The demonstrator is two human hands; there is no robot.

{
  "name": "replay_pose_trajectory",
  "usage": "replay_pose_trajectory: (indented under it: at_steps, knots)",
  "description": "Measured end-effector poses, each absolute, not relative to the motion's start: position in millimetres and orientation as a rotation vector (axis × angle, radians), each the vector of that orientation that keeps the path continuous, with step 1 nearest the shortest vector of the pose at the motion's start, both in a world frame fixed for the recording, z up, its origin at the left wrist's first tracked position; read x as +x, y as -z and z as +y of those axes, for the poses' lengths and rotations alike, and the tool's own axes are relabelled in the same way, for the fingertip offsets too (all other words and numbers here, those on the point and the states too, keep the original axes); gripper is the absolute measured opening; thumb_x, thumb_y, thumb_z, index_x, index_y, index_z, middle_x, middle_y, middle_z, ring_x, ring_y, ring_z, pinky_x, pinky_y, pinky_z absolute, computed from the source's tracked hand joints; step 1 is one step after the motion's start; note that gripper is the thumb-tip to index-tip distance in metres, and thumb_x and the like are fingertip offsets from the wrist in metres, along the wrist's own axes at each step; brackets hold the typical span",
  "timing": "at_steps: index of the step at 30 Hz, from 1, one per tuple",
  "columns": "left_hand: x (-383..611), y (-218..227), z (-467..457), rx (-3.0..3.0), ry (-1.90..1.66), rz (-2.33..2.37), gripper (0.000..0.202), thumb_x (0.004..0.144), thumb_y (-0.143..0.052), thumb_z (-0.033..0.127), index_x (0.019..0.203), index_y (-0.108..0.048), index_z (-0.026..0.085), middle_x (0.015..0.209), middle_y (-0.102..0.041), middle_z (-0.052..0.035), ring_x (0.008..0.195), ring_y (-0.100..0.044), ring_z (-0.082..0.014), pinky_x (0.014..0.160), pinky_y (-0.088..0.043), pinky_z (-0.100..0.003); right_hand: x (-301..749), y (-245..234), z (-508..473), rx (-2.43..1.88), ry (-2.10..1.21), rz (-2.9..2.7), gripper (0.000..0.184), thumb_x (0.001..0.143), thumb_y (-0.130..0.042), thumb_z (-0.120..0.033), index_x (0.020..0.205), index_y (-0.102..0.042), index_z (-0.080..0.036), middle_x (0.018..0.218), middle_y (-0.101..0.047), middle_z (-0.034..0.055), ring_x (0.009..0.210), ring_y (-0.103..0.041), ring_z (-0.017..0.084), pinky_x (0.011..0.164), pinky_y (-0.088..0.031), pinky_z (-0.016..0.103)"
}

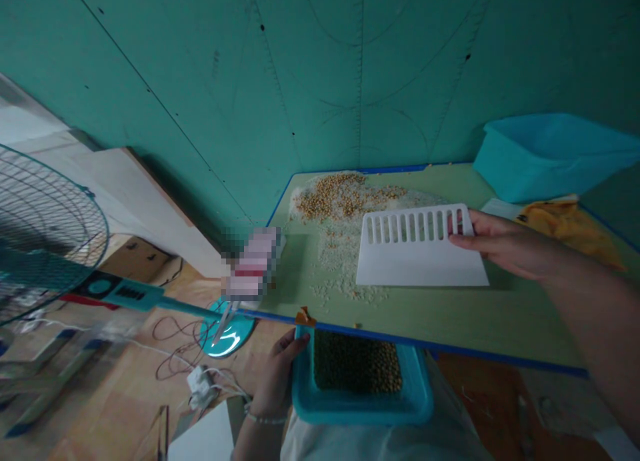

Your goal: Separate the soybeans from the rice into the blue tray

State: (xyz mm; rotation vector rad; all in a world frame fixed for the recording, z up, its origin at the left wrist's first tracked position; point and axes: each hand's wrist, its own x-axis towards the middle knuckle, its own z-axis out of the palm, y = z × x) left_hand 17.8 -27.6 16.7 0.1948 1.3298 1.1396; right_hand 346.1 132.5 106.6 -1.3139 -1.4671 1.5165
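Right hand (pixel 493 238) pinched closed on the right end of a white slotted scraper (pixel 420 264), thumb on the near face, fingertips partly visible through the end slots; forearm comes in from the lower right edge, slanting up and left, wrist nearly straight; scraper is over the middle of the green tabletop (pixel 525 314), slots toward the far side, long plain edge toward the person; contact with the surface cannot be told; left hand (pixel 283 368) curled around the left rim of a blue tray (pixel 360 416), thumb over the top near the corner, other fingers mostly hidden; left forearm rises from the bottom edge, bracelet (pixel 267 419) at the wrist; tray sits at the table's near edge, over the lap, with tan beans (pixel 393 368) on its right side and darker contents on its left, too dim to name; beyond the scraper, a pile of tan beans (pixel 335 194) on pale grains (pixel 345 261), some grains strewn nearer; farther right, a blue bin (pixel 525 171) and orange cloth (pixel 565 228); far left, a fan (pixel 50 228).
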Motion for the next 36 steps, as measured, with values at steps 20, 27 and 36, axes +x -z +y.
replay_pose_trajectory:
  at_steps: [20, 27, 36]
  knots:
    - [16.9, -9.0, -27.5, 0.204, -1.158, 1.308, 0.035, 0.057, -0.085, 0.025, 0.089, -0.077, 0.014, 0.091, -0.084, -0.0122, 0.109, -0.071, -0.0363, 0.093, -0.058, -0.044, 331.2, -97.8, 126.3, -1.242, -1.558, -1.569, 0.032, 0.069, -0.076, -0.039, 0.094, -0.060, -0.026, 0.096, -0.073, 0.0019, 0.091, -0.066, 0.022, 0.096, -0.047, 0.042]
    - [17.3, -10.7, -27.0, 0.238, -1.124, 1.289, 0.036, 0.059, -0.084, 0.026, 0.092, -0.077, 0.013, 0.101, -0.082, -0.0140, 0.113, -0.068, -0.0385, 0.097, -0.056, -0.046, 317.1, -90.0, 121.2, -1.218, -1.620, -1.618, 0.029, 0.071, -0.073, -0.037, 0.095, -0.062, -0.024, 0.095, -0.074, 0.0035, 0.092, -0.067, 0.023, 0.088, -0.051, 0.040]
    - [19.2, -12.0, -26.3, 0.220, -1.153, 1.297, 0.033, 0.055, -0.086, 0.024, 0.086, -0.078, 0.014, 0.091, -0.084, -0.0114, 0.110, -0.070, -0.0386, 0.091, -0.059, -0.042, 316.6, -87.9, 117.9, -1.186, -1.567, -1.663, 0.036, 0.070, -0.075, -0.043, 0.100, -0.065, -0.026, 0.102, -0.074, 0.0039, 0.103, -0.066, 0.028, 0.093, -0.051, 0.046]
